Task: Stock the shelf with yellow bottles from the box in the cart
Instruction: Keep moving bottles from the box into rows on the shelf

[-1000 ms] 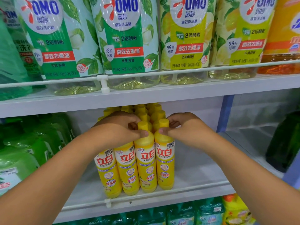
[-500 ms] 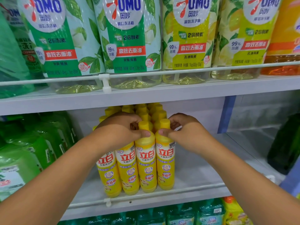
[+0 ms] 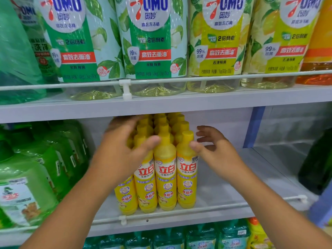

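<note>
On the middle shelf (image 3: 224,198) stands a block of yellow bottles (image 3: 166,175), upright and packed tight, four across the front and more rows running back under the shelf above. Their front row sits just behind the white rail (image 3: 197,210) at the shelf's edge. The left hand (image 3: 122,151) is spread over the left side of the block, fingers loosely straight and somewhat blurred, its thumb lying across the neck of a front bottle; it presses against the bottles rather than wrapping any one of them. The right hand (image 3: 213,146) is at the right side of the block, fingers apart and gently bent, thumb tip touching the shoulder of the rightmost front bottle, the other fingers clear of it. Bare shelf stretches to the right of the block. Left of it stand green jugs (image 3: 41,169). On the upper shelf (image 3: 161,103) big clear bottles (image 3: 154,44) with green and yellow labels stand behind their own rail. Below, teal-capped bottles (image 3: 168,238) show along the bottom edge. A dark green bottle (image 3: 319,164) stands far right.
</note>
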Demonstrator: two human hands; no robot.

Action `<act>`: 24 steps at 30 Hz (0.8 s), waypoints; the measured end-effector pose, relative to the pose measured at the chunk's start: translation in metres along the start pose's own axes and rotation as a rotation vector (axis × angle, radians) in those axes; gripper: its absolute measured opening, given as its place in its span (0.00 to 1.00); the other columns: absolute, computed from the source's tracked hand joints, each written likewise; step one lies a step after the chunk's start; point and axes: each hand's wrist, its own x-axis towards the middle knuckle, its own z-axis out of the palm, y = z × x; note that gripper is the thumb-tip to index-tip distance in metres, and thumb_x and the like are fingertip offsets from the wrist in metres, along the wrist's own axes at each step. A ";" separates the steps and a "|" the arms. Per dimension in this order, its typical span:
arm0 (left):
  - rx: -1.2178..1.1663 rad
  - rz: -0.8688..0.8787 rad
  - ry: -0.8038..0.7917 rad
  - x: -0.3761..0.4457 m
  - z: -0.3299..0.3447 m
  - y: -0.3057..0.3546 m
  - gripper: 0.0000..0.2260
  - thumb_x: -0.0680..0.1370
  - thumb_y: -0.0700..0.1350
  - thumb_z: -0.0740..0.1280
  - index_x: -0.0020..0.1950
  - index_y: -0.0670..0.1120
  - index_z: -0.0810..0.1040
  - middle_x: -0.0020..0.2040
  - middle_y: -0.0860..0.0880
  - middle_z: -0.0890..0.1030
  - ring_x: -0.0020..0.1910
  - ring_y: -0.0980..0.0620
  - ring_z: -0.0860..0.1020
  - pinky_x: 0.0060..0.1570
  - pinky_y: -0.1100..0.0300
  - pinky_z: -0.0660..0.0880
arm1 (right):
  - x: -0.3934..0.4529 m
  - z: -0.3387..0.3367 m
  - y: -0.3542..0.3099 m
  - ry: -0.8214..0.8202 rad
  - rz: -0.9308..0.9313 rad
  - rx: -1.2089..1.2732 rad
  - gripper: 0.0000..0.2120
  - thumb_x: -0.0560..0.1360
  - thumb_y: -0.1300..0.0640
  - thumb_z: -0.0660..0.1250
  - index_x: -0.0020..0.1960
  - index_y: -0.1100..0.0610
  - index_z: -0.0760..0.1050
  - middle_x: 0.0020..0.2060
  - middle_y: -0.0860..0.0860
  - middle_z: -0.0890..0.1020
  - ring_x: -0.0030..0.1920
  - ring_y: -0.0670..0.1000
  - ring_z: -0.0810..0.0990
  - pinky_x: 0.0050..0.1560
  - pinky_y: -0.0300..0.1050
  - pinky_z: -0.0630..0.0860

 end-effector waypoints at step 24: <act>-1.114 -0.957 0.133 -0.056 0.071 -0.054 0.28 0.81 0.65 0.49 0.51 0.52 0.83 0.46 0.46 0.87 0.44 0.48 0.86 0.52 0.48 0.78 | 0.003 0.066 0.056 -0.058 0.547 0.779 0.28 0.83 0.39 0.46 0.56 0.53 0.80 0.47 0.52 0.88 0.48 0.54 0.86 0.56 0.56 0.79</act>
